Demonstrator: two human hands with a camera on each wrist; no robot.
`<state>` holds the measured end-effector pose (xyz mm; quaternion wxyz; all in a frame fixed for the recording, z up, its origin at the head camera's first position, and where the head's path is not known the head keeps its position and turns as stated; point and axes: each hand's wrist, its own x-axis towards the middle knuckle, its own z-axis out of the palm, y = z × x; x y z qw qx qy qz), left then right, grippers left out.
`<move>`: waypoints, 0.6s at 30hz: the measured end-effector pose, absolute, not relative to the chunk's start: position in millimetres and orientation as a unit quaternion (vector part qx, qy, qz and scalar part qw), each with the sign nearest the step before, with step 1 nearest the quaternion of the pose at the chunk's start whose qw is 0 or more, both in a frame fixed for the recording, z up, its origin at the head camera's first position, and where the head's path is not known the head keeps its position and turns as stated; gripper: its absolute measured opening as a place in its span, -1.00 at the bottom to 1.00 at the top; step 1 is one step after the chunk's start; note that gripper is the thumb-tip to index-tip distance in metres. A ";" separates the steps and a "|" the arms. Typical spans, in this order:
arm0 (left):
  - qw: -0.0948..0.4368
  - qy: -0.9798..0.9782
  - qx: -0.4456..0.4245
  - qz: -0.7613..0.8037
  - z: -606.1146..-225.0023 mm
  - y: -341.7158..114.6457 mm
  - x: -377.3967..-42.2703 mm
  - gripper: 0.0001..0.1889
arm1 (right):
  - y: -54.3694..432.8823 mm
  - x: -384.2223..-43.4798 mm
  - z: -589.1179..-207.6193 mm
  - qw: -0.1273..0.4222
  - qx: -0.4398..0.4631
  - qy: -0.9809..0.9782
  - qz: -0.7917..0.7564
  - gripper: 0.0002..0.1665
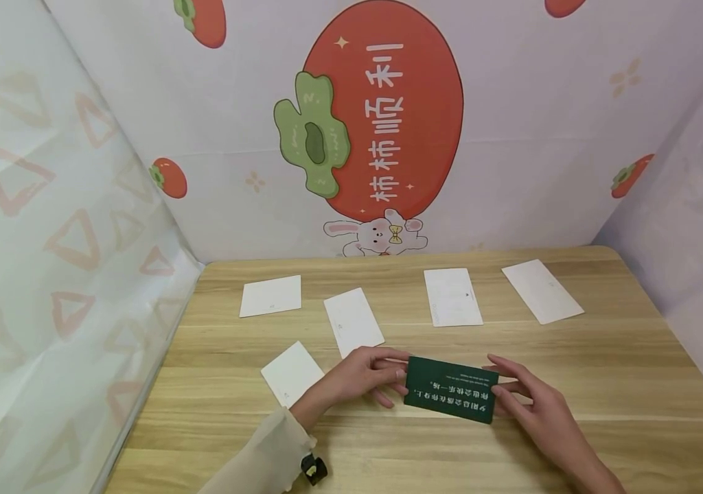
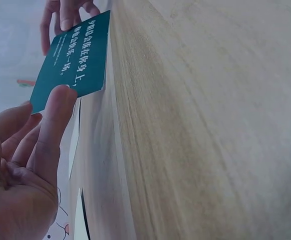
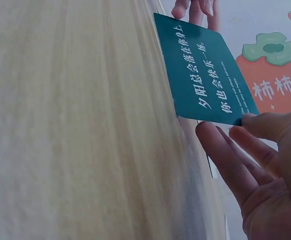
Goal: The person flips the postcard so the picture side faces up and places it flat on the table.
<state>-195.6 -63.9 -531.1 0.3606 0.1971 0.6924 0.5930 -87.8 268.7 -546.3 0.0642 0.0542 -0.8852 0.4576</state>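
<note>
A dark green card (image 1: 450, 389) with white printed lettering is held up over the wooden table between both hands. My left hand (image 1: 366, 377) pinches its left end, the thumb showing at the card's edge in the left wrist view. At the opposite end, my right hand (image 1: 533, 408) grips the card between thumb and fingers. In the right wrist view, the right thumb (image 3: 270, 124) lies on a corner of the card, with other fingers below it. The lettering faces up toward the head camera, upside down. The card's underside is hidden.
Several white cards lie apart on the wooden table (image 1: 215, 439): one at the far left (image 1: 271, 296), one near the left forearm (image 1: 292, 374), and one at the far right (image 1: 543, 291). A printed cloth backdrop (image 1: 512, 199) hangs behind the table's far edge.
</note>
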 end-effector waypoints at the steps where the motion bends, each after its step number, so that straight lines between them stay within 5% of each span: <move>1: 0.360 0.692 0.198 0.593 -531.4 -64.0 -195.7 -0.58 | 268.3 -88.1 -546.0 0.059 0.049 -0.887 0.456 -0.37; 18: 0.355 0.694 0.181 0.600 -536.2 -69.3 -187.2 -0.44 | 257.9 -101.9 -547.6 0.018 0.003 -0.874 0.485 -0.39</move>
